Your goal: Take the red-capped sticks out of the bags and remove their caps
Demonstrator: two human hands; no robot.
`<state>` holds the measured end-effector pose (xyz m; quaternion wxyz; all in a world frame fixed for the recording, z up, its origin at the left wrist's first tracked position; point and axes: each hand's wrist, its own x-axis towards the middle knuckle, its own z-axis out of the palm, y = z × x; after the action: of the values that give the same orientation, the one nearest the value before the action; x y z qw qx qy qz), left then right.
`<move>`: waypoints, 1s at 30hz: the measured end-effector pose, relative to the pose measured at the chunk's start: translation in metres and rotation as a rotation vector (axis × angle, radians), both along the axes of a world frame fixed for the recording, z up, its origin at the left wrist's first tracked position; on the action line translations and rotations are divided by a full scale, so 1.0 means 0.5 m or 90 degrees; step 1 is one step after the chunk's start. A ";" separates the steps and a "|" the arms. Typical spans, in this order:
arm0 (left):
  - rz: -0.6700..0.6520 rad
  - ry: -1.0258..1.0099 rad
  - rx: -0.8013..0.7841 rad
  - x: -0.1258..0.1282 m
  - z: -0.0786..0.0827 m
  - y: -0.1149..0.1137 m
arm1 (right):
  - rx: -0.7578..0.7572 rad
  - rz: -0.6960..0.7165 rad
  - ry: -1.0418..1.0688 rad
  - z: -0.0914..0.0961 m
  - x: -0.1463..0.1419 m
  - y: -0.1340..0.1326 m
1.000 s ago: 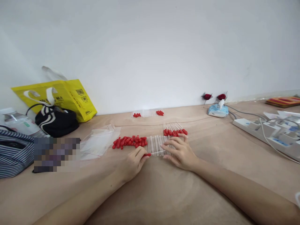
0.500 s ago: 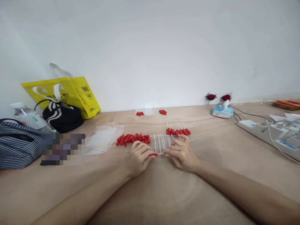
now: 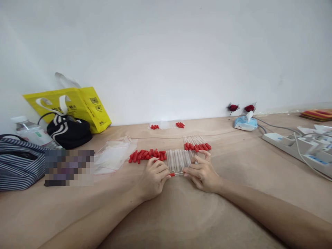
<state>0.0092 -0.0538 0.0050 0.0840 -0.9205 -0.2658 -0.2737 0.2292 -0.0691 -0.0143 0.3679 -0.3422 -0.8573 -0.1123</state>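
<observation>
My left hand [image 3: 155,175] pinches a red rubber dropper bulb [image 3: 172,175] between thumb and fingertips. A clear dropper tube [image 3: 178,174] lies in line with that bulb, its other end pinched by my right hand [image 3: 202,173]. Bulb and tube meet end to end; how deep the tube sits in it I cannot tell. Just beyond my hands, several clear tubes [image 3: 178,159] lie side by side. To their left is a heap of loose red bulbs [image 3: 147,154]. Behind my right hand lie several droppers [image 3: 197,146] with red bulbs on their near ends.
Clear zip bags [image 3: 114,155] lie at the left. Near the wall are two small groups of red bulbs [image 3: 155,127] on clear plastic. A yellow bag [image 3: 95,110], black pouch [image 3: 68,131] and bottle [image 3: 33,133] stand at far left. Tissues [image 3: 245,123] and a power strip [image 3: 298,152] are at right.
The view has tilted slightly, so the table things sit a little lower. A bit more of the tube shows between my hands; both keep their pinch.
</observation>
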 end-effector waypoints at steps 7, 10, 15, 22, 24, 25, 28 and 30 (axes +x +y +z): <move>-0.018 -0.019 -0.005 -0.002 -0.001 -0.003 | -0.011 0.009 0.000 -0.002 0.002 -0.001; -0.012 -0.018 -0.012 -0.004 -0.003 -0.004 | -0.004 0.003 -0.012 -0.003 0.003 -0.001; -0.010 -0.020 -0.021 -0.003 -0.003 -0.006 | -0.004 0.014 -0.008 -0.001 0.001 -0.002; 0.007 -0.078 -0.035 -0.031 -0.010 -0.001 | -0.031 -0.010 0.036 0.001 0.025 -0.005; 0.023 -0.112 -0.039 -0.045 -0.009 -0.001 | -0.042 -0.041 0.042 0.001 0.036 -0.005; 0.025 -0.127 -0.040 -0.051 -0.006 0.000 | -0.046 -0.047 0.042 0.001 0.040 -0.004; 0.076 -0.187 -0.018 -0.071 0.014 0.013 | -0.050 -0.062 0.053 0.000 0.045 0.001; 0.182 -0.229 0.005 -0.091 0.031 0.032 | -0.052 -0.099 0.077 0.000 0.048 0.007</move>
<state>-0.0361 -0.0376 0.0203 0.0768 -0.8094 -0.4032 -0.4201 0.2534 -0.0656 -0.0142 0.3952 -0.4285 -0.8081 -0.0846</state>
